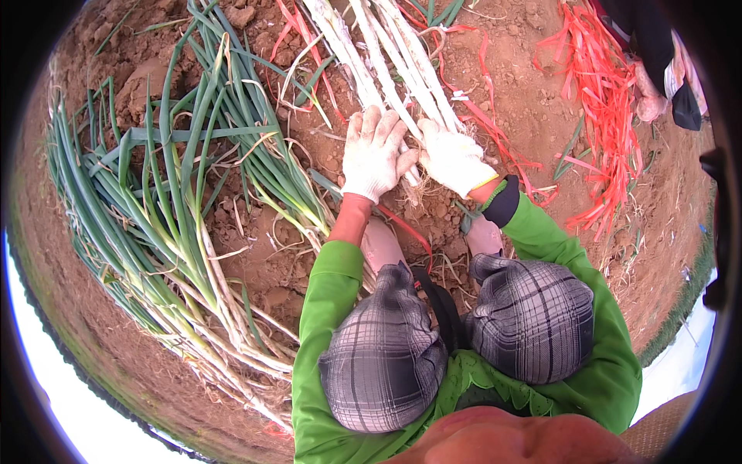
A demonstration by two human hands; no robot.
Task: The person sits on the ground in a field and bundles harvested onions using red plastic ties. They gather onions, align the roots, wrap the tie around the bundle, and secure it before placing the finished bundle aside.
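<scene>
My left hand, in a soiled white knit glove, lies over the root ends of white spring onion stalks, its thumb towards the right. Beside it, my right hand wears a similar glove and grips the lower ends of the same group, its fingertips partly hidden. Fine roots hang below, between the two hands. The stalks run away from me past the top of the view, so their leaves there are out of sight.
Piles of spring onions with green leaves lie on the left. A heap of red plastic strips is at the right, with a loose red strip nearer me. Another person's hand shows at upper right. Clods cover the brown soil.
</scene>
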